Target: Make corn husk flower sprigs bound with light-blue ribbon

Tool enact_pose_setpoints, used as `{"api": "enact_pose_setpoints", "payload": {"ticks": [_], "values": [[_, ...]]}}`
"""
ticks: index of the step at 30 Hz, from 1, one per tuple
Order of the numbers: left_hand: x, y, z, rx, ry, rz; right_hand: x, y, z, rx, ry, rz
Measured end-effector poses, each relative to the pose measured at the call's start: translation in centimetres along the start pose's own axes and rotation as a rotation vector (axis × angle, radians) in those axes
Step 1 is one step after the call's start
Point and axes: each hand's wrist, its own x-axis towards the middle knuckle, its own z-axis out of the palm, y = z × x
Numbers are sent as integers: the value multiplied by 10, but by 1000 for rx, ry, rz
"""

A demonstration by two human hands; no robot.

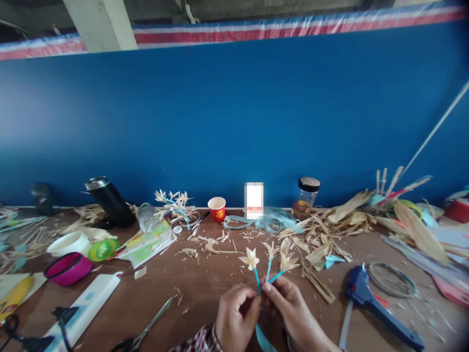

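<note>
Three pale straw-coloured flowers (270,250) on blue-wrapped stems stand up between my hands, near the lower middle. My left hand (237,313) pinches the joined stems from the left, thumb and forefinger together. From the right, my right hand (293,308) grips the same stems just below where they fan out. Light blue ribbon (264,340) hangs down beneath the fingers. The lower ends of the stems are hidden by my hands.
Scissors (154,320) and a white power strip (90,308) lie at the left. A blue glue gun (381,308) rests at the right. Farther back are a red paper cup (217,210), a lidded jar (307,198), a black flask (112,203) and dry husks (344,212).
</note>
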Motion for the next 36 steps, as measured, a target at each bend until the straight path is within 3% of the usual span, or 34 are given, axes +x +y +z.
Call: {"api": "enact_pose_setpoints", "payload": {"ticks": [5, 10, 15, 21, 26, 29, 36], "values": [[5, -6, -4, -19, 20, -64, 1, -1, -5, -115, 15, -36], [14, -12, -14, 9, 105, -122, 5, 0, -20, -248, 100, 19], [15, -17, -12, -35, 132, -225, 9, -4, -33, -373, 172, -87], [12, -21, -7, -245, 106, -461, 11, -9, -42, -591, 268, -192], [19, -22, -12, -289, 111, -517, 15, -11, -45, -637, 342, -232], [27, -25, -19, -322, 136, -579, 15, -11, -45, -620, 335, -256], [29, -27, -31, -305, 225, -570, 12, -10, -41, -654, 242, -339]]}}
